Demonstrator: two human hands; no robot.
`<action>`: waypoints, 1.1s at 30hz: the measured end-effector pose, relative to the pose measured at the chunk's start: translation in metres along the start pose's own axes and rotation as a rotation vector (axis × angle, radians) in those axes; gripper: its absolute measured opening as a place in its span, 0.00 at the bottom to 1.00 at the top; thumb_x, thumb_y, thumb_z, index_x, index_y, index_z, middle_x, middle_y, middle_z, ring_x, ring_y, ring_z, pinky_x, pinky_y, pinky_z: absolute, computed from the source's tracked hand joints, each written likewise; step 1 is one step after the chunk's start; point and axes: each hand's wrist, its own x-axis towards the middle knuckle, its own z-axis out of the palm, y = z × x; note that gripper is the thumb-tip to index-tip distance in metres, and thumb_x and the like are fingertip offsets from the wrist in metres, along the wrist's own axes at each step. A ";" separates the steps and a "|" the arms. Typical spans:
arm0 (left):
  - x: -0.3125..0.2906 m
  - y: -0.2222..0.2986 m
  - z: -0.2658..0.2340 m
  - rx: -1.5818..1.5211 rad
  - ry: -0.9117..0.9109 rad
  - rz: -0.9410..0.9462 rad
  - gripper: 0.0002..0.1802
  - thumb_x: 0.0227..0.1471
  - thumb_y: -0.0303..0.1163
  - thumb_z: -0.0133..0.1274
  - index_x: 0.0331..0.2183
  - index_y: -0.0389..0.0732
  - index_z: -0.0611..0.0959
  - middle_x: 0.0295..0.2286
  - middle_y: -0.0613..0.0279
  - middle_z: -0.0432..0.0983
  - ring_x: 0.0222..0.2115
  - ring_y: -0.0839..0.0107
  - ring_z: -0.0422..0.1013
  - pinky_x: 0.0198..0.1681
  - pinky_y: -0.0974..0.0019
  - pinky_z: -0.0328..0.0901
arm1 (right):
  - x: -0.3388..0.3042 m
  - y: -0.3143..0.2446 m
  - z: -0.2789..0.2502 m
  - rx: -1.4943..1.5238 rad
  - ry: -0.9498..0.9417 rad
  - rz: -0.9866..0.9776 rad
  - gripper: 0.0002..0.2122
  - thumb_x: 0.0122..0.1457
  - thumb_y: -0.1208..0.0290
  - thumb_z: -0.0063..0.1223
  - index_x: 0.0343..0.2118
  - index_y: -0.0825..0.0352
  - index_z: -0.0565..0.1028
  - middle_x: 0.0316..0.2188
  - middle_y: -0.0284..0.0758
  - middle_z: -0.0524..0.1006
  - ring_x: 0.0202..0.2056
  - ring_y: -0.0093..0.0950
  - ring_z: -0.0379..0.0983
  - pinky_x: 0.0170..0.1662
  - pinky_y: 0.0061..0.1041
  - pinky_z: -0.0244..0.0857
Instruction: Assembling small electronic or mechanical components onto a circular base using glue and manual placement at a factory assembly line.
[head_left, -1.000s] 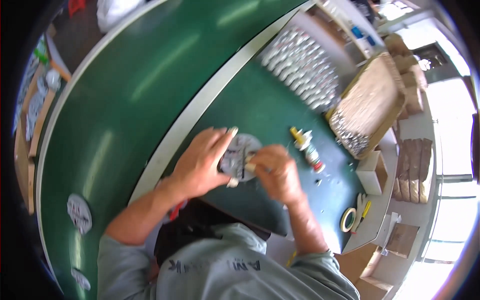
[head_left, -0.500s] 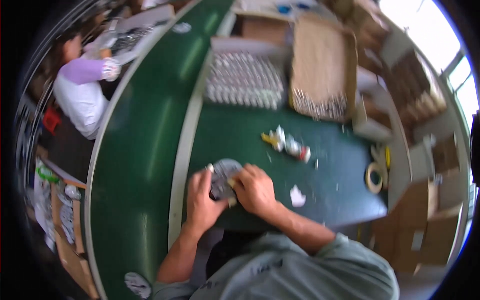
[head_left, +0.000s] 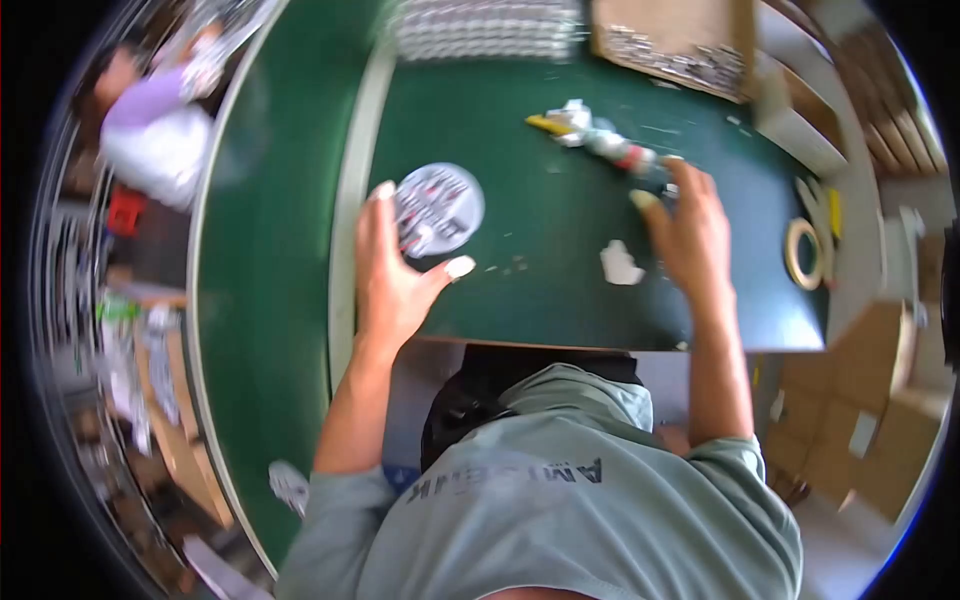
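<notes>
1. L hand [head_left: 392, 275]: released, digits spread; fingers at L rim of disc, thumb below it; can't tell if touching.
2. Disc [head_left: 440, 208], qty 1: round, gray, dark/red marks; flat on table [head_left: 540, 310], just R of L hand's fingers.
3. R hand [head_left: 692, 225]: unclenched, thumb & forefinger parted by red-banded end of bottle; blurred, contact can't be told.
4. Bottle [head_left: 606, 144], qty 1: small, on its side, up-L of R hand; yellow tip [head_left: 547, 124] points away from hand.
5. Scrap [head_left: 621, 263], white, qty 1: on table, L of R hand, below its thumb.
6. Tape roll [head_left: 790, 255], tan, qty 1: R of R hand; yellow cutter [head_left: 835, 212] just beyond roll.
7. Tray [head_left: 680, 18], cardboard, w/ loose metal bits: well beyond R hand.
8. Box [head_left: 800, 122], white: up-R of R hand.
9. Silvery parts [head_left: 485, 28], in rows: far beyond L hand, up-R.
10. Co-worker [head_left: 155, 150], purple/white top: far up-L of L hand.
</notes>
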 end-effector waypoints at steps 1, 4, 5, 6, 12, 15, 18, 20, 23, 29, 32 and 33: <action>0.004 0.001 0.002 -0.015 -0.022 0.030 0.69 0.37 0.41 0.83 0.71 0.31 0.60 0.66 0.35 0.60 0.67 0.40 0.59 0.70 0.46 0.59 | 0.001 0.018 -0.001 -0.027 -0.002 -0.017 0.16 0.62 0.71 0.64 0.52 0.67 0.78 0.45 0.47 0.80 0.44 0.48 0.79 0.48 0.43 0.73; 0.004 -0.010 0.008 0.044 -0.012 0.050 0.70 0.36 0.44 0.83 0.71 0.32 0.59 0.70 0.34 0.54 0.69 0.39 0.56 0.72 0.45 0.56 | 0.017 0.045 0.003 -0.002 -0.139 -0.041 0.15 0.63 0.73 0.61 0.52 0.68 0.78 0.44 0.49 0.80 0.44 0.53 0.77 0.48 0.46 0.71; 0.001 -0.013 0.006 0.059 0.001 0.024 0.70 0.36 0.44 0.83 0.71 0.32 0.59 0.70 0.34 0.54 0.69 0.39 0.56 0.72 0.45 0.56 | 0.021 0.048 0.003 -0.028 -0.163 -0.076 0.13 0.64 0.74 0.59 0.51 0.68 0.78 0.43 0.46 0.80 0.43 0.48 0.78 0.46 0.43 0.71; 0.000 -0.013 0.004 0.077 -0.012 0.002 0.71 0.35 0.45 0.83 0.72 0.33 0.59 0.70 0.33 0.53 0.70 0.38 0.56 0.72 0.45 0.55 | 0.025 0.048 0.003 -0.055 -0.184 -0.111 0.12 0.65 0.76 0.57 0.50 0.69 0.78 0.42 0.43 0.81 0.42 0.43 0.79 0.44 0.40 0.71; 0.024 0.017 -0.004 0.205 -0.199 -0.002 0.71 0.36 0.49 0.81 0.72 0.33 0.59 0.71 0.34 0.53 0.70 0.40 0.55 0.72 0.45 0.56 | 0.018 -0.006 0.001 1.049 -0.548 0.389 0.11 0.70 0.77 0.53 0.53 0.67 0.77 0.44 0.33 0.79 0.41 0.22 0.77 0.42 0.23 0.70; 0.043 0.009 0.001 0.279 -0.240 0.058 0.68 0.37 0.49 0.81 0.70 0.32 0.62 0.68 0.36 0.60 0.67 0.44 0.62 0.68 0.46 0.62 | 0.041 -0.024 0.032 1.501 -0.751 0.458 0.13 0.72 0.76 0.53 0.57 0.67 0.76 0.48 0.34 0.78 0.41 0.18 0.77 0.45 0.18 0.71; 0.051 0.001 -0.002 0.100 -0.233 0.040 0.61 0.42 0.50 0.78 0.68 0.32 0.66 0.63 0.39 0.69 0.61 0.49 0.70 0.62 0.48 0.69 | 0.076 -0.057 0.065 1.661 -0.773 0.473 0.15 0.72 0.76 0.54 0.59 0.68 0.75 0.50 0.36 0.79 0.41 0.19 0.78 0.46 0.17 0.72; 0.050 -0.007 -0.015 -0.315 -0.150 -0.068 0.51 0.52 0.54 0.72 0.65 0.32 0.71 0.55 0.44 0.79 0.52 0.55 0.80 0.53 0.50 0.78 | 0.090 -0.087 0.082 1.632 -0.590 0.481 0.15 0.72 0.76 0.56 0.59 0.69 0.75 0.49 0.36 0.80 0.41 0.20 0.79 0.46 0.17 0.74; 0.052 -0.022 -0.033 -1.051 -0.191 -0.415 0.42 0.62 0.58 0.60 0.61 0.33 0.75 0.47 0.50 0.83 0.42 0.60 0.83 0.42 0.55 0.81 | 0.091 -0.081 0.110 1.113 -0.477 0.240 0.14 0.72 0.75 0.57 0.58 0.70 0.76 0.47 0.35 0.81 0.41 0.21 0.80 0.45 0.18 0.74; 0.043 -0.040 -0.029 -1.219 -0.187 -0.759 0.40 0.72 0.64 0.40 0.56 0.34 0.80 0.39 0.54 0.85 0.32 0.67 0.85 0.30 0.61 0.83 | 0.075 -0.083 0.130 0.865 -0.479 -0.007 0.13 0.71 0.74 0.60 0.55 0.70 0.78 0.41 0.34 0.82 0.39 0.22 0.80 0.44 0.18 0.75; 0.047 -0.042 -0.025 -1.197 -0.253 -0.728 0.36 0.73 0.59 0.40 0.60 0.35 0.77 0.41 0.52 0.85 0.34 0.63 0.85 0.28 0.58 0.82 | 0.080 -0.069 0.138 1.073 -0.407 -0.013 0.11 0.70 0.75 0.61 0.54 0.69 0.78 0.41 0.33 0.82 0.39 0.21 0.80 0.44 0.20 0.76; 0.047 -0.043 -0.026 -1.217 -0.243 -0.735 0.36 0.73 0.59 0.40 0.60 0.35 0.77 0.41 0.52 0.85 0.34 0.63 0.85 0.28 0.58 0.82 | 0.081 -0.068 0.138 1.057 -0.424 -0.017 0.11 0.70 0.75 0.61 0.54 0.69 0.78 0.41 0.33 0.82 0.39 0.21 0.80 0.44 0.20 0.76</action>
